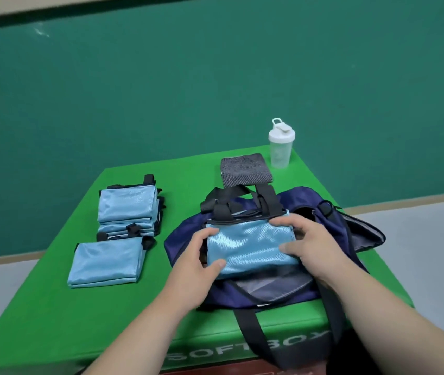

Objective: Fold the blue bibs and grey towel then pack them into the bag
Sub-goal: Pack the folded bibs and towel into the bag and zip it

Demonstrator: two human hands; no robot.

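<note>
Packing stage here. I've got a folded blue bib (250,247) held over the open mouth of the navy bag (307,197), which sits on the right half of the green soft box (53,307), close to the near edge. My left hand (202,255) grips the bib's left edge, fingers curled round it and thumb on top. My right hand (304,239) clamps the right edge the same way.

What's left looks like this: a stack of folded bibs (127,209) near the left edge, one more folded bib (106,262) just in front of that stack, and the grey towel (245,171) folded at the far edge behind the bag, beside a white shaker bottle (280,146).

My take on doing this bit right:
- Keep the bib flat and squeezed from both sides so the slippery fabric doesn't unfold on the way down.
- The black carry handles (242,201) flop over the far side of the opening, so I'd slide the bib under them rather than trap them.
- Push it low and against one end, leaving room for the rest.
- Only let go once it's seated.

I can't see how much is in the bag already.
</note>
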